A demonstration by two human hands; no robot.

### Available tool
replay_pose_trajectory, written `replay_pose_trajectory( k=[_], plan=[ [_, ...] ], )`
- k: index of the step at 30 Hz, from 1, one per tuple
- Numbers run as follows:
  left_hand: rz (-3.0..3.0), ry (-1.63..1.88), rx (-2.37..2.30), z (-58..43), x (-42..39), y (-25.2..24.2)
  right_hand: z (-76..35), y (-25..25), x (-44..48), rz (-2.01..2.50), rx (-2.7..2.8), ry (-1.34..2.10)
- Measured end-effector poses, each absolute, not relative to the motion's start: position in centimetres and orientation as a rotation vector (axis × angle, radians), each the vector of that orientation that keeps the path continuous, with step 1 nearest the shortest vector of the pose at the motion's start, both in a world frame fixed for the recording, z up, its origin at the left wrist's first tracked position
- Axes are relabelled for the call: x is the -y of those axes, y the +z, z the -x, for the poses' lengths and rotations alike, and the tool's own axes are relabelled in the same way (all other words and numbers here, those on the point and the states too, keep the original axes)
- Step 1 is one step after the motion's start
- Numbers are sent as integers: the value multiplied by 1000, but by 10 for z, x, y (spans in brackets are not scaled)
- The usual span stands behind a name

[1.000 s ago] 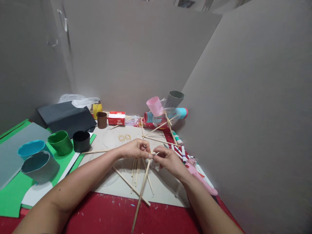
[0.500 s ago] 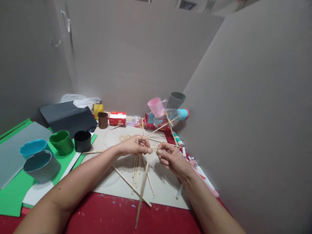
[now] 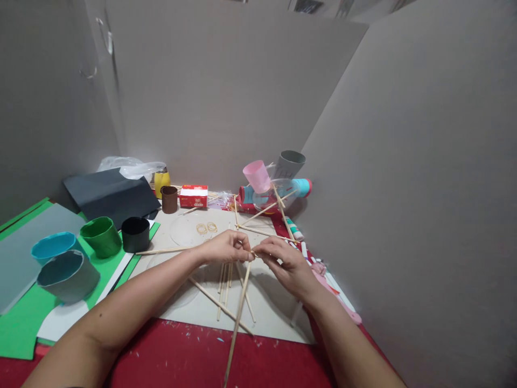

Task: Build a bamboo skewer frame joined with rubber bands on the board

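My left hand point(image 3: 226, 247) and my right hand point(image 3: 278, 258) meet above a beige board point(image 3: 274, 318), fingers pinched together around the crossing of thin wooden sticks point(image 3: 238, 318). One long stick runs from the pinch down toward the red table edge. What the right fingertips pinch at the joint is too small to make out. More loose sticks point(image 3: 224, 280) lie on the board under my hands. Two yellow rubber bands point(image 3: 205, 227) lie just beyond my left hand.
Paper cups stand at left: blue point(image 3: 50, 245), grey point(image 3: 67, 275), green point(image 3: 100, 235), black point(image 3: 135, 233), brown point(image 3: 169, 198). A red box point(image 3: 193, 196), a pink cup point(image 3: 257, 175), a grey cup point(image 3: 290, 161) and markers point(image 3: 304, 250) sit behind and right. Cardboard walls enclose the table.
My hands drew apart slightly, then came back together at the stick joint. The long stick's lower end swung a little on the table.
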State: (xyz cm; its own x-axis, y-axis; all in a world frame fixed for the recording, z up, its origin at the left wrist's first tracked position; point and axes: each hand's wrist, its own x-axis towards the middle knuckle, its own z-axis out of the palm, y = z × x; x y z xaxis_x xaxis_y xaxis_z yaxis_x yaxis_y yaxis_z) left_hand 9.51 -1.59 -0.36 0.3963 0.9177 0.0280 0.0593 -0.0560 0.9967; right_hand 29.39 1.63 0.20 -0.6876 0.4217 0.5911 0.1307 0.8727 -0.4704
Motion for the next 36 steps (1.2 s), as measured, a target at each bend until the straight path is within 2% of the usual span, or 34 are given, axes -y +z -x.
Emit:
replay_pose_trajectory(
  k=[4, 14, 24, 36],
  plan=[
    [-1484, 919, -920, -102, 17, -9, -292, 0, -21, 465, 2243, 648],
    [-1413, 947, -952, -111, 20, -6, -290, 3, -24, 787, 1924, 1314],
    [-1390, 978, -858, -118, 25, -1, -288, -10, -36, 769, 1357, 2049],
    [-1370, 980, -876, -116, 24, 0, -298, -3, -37, 845, 1388, 2119]
  ],
)
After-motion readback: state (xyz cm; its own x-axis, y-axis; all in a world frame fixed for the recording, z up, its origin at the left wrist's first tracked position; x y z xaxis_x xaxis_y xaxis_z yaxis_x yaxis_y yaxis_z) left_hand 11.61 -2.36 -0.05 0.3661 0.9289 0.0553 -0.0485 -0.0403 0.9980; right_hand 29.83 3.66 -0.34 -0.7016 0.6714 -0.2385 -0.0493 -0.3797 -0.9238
